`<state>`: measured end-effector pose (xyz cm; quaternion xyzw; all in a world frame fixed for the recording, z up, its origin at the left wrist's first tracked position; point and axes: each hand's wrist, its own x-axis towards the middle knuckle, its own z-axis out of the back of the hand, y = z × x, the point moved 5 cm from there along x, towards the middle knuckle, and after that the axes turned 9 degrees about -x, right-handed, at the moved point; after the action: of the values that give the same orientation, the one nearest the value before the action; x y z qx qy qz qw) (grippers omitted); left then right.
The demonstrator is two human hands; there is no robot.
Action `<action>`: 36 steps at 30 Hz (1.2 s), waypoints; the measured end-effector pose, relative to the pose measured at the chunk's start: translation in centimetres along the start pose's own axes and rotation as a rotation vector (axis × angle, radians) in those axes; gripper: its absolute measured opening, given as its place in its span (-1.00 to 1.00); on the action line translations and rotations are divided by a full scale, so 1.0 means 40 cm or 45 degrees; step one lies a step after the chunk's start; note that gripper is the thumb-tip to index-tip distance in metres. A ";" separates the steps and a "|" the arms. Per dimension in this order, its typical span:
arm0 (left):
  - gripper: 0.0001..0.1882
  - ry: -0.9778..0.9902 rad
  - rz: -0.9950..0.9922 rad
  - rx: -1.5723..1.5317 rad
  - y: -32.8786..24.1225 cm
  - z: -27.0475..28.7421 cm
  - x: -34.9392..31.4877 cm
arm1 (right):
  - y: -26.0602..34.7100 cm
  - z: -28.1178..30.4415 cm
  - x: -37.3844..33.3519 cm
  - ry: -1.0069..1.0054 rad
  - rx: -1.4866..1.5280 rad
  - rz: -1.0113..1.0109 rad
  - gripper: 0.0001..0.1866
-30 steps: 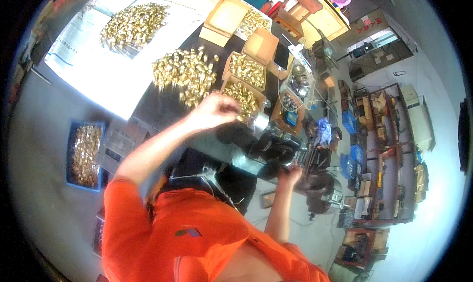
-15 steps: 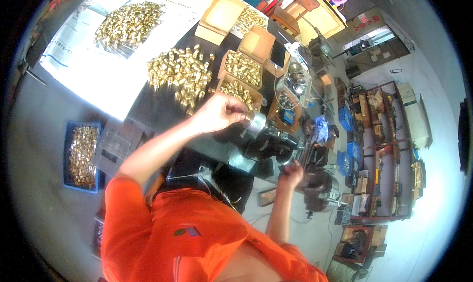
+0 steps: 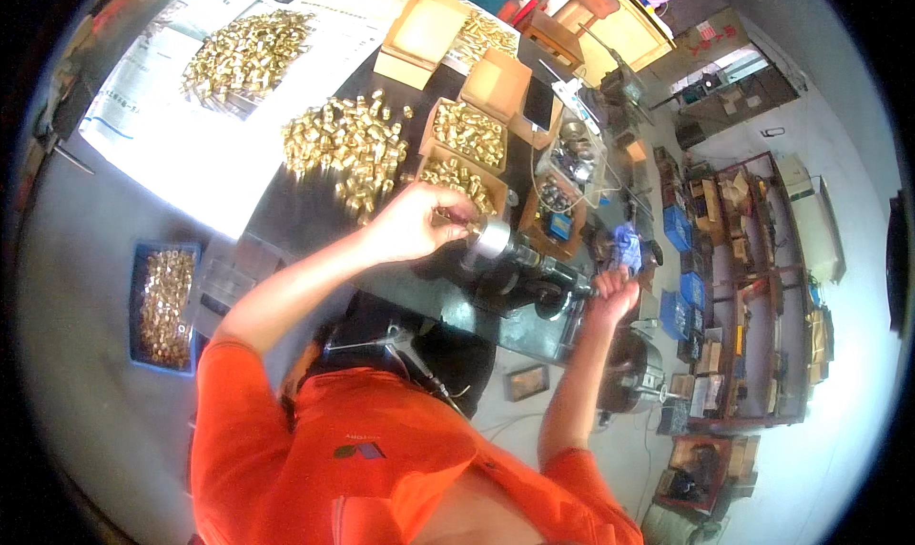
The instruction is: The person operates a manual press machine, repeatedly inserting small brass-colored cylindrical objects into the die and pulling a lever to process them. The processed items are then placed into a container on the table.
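Observation:
A small bench machine with a dark body stands at the table's near edge, a silver round chuck at its left end. My left hand is at the chuck's face, thumb and fingers pinched on what looks like a small brass fitting, mostly hidden by them. At the machine's right end my right hand is closed with curled fingers around a lever, which the hand largely covers. Just beyond my left hand, two cardboard boxes hold brass fittings. A loose heap of brass fittings lies to their left.
Newspaper bears another brass heap at the far left. A blue crate of fittings stands lower left. Beyond the machine are a phone, a plastic tray and a blue cloth. Shelves line the right wall.
My right hand has swung away from me and to the right, from beside the machine's near side to its right end. My left hand stays at the chuck, barely shifted.

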<state>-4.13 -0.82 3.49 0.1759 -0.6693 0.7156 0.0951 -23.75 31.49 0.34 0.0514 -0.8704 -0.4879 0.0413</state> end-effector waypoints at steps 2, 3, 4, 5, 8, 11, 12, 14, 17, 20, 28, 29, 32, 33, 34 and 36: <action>-0.81 -0.022 -0.015 0.020 0.005 -0.001 0.000 | -0.052 0.021 0.052 -0.042 0.017 0.008 -0.77; -0.81 -0.039 -0.027 0.021 0.012 -0.002 -0.001 | -0.084 0.034 0.070 -0.092 0.008 0.017 -0.72; -0.81 -0.043 -0.043 0.014 0.012 -0.006 0.001 | -0.108 0.109 0.102 -0.195 -0.274 0.073 -0.65; -0.81 -0.040 -0.026 0.027 0.011 -0.006 0.000 | -0.141 0.124 0.094 -0.424 -0.463 0.176 -0.59; -0.83 -0.003 -0.006 0.001 0.007 -0.008 0.002 | -0.196 0.194 0.077 -0.133 -0.672 0.169 -0.61; -0.84 -0.014 0.005 -0.011 0.024 -0.007 0.001 | -0.216 0.133 -0.021 -0.360 -0.626 -0.174 -0.64; -0.85 -0.014 0.005 -0.026 0.024 -0.008 0.002 | -0.211 0.108 -0.048 -0.383 -0.555 -0.197 -0.66; -0.86 -0.001 -0.002 -0.061 0.020 -0.012 0.007 | -0.216 0.131 -0.038 -0.290 -0.409 -0.192 -0.74; -0.89 0.012 0.080 -0.127 0.035 -0.015 0.011 | -0.211 0.170 0.027 -0.264 -0.687 -0.123 -0.76; -0.89 0.003 0.117 -0.284 0.073 -0.007 0.007 | -0.180 0.085 0.077 -0.144 -0.622 0.135 -0.83; -0.78 -0.037 0.325 -0.692 0.094 -0.010 0.000 | 0.033 -0.035 -0.097 -0.122 -0.121 0.229 -0.86; -0.77 -0.028 0.344 -0.701 0.095 -0.011 0.003 | 0.039 -0.023 -0.138 -0.112 -0.107 0.257 -0.85; -0.78 0.004 0.367 -0.698 0.095 -0.009 0.007 | 0.000 0.053 -0.214 -0.080 -0.136 0.174 -0.85; -0.78 -0.001 0.362 -0.687 0.092 -0.008 0.007 | -0.033 0.084 -0.220 -0.093 -0.114 0.090 -0.85; -0.78 -0.005 0.356 -0.677 0.089 -0.007 0.007 | -0.069 0.115 -0.218 -0.187 -0.143 0.020 -0.85; -0.79 -0.019 0.339 -0.684 0.083 -0.002 -0.001 | -0.135 0.155 -0.207 -0.351 -0.279 -0.091 -0.87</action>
<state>-5.34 -1.01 0.42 0.0605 -0.8525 0.5177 0.0386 -16.04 35.03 -7.68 0.0100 -0.8072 -0.5832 -0.0903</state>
